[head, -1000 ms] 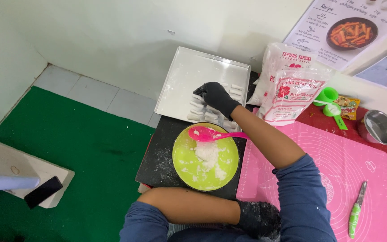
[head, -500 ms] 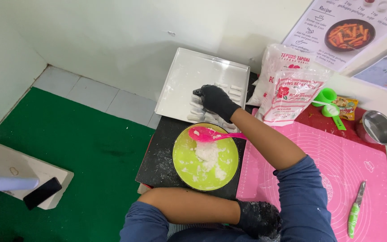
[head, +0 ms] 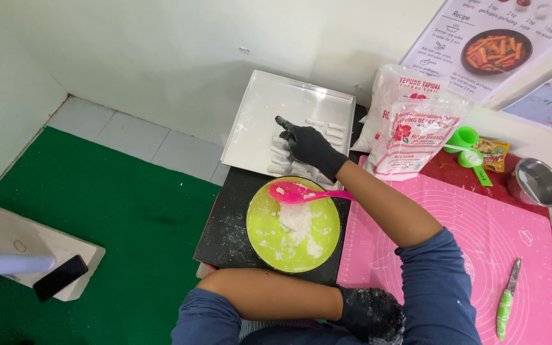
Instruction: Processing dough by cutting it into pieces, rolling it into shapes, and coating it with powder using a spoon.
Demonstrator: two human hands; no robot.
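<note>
Head view: right hand (head: 311, 145) outstretched over white tray (head: 257, 121), fingers extended.

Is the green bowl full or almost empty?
Almost empty. The green bowl holds only a small white dough lump and smears; most of its bottom shows. A pink spoon rests across it.

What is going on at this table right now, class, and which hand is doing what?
A person in black gloves is at work with white dough. The right hand reaches out over the white tray, fingers on the row of small dough pieces laid there. The left hand, dusted with flour, rests close to the body and holds nothing visible. Between them sits a green bowl with leftover dough and a pink spoon. Flour bags stand behind the pink mat.
</note>
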